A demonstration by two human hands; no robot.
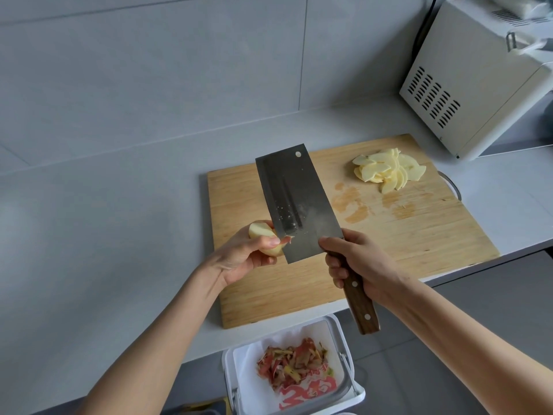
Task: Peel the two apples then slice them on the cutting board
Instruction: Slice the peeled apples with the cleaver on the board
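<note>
A: Where is the apple (pixel 258 231)?

B: In the left hand (pixel 244 256), held in the air over the near-left corner of the cutting board (pixel 419 235). Fingers and thumb curl round it, and the flesh that shows between them is pale and peeled. How much of it is left I can't tell; the hand and the blade hide most of it.

A: And the right hand (pixel 360 265)?

B: Clenched round the wooden handle of a cleaver (pixel 296 202), above the board's near edge. The broad blade points up and away over the board's left half, flat face to the camera. Its lower left edge meets the apple right by the left thumb, and a small scrap of red peel (pixel 288 238) clings to the blade at that spot.

A: Anything sliced?

B: A heap of thin, pale apple slices (pixel 386 170) lies on the board near its far right corner. Darker wet patches (pixel 350 205) mark the wood between that heap and the board's middle.

A: What is the board on?

B: A grey tabletop (pixel 104 235), with the board's near edge close to the tabletop's front. A metal loop handle (pixel 452 184) sticks out from the board's right end.

A: And around it?

B: Below the board's near edge stands a white lined bin (pixel 347 372) holding red and yellow peelings (pixel 294 365). Past the board's far right corner sits a white microwave oven (pixel 466 85).
</note>
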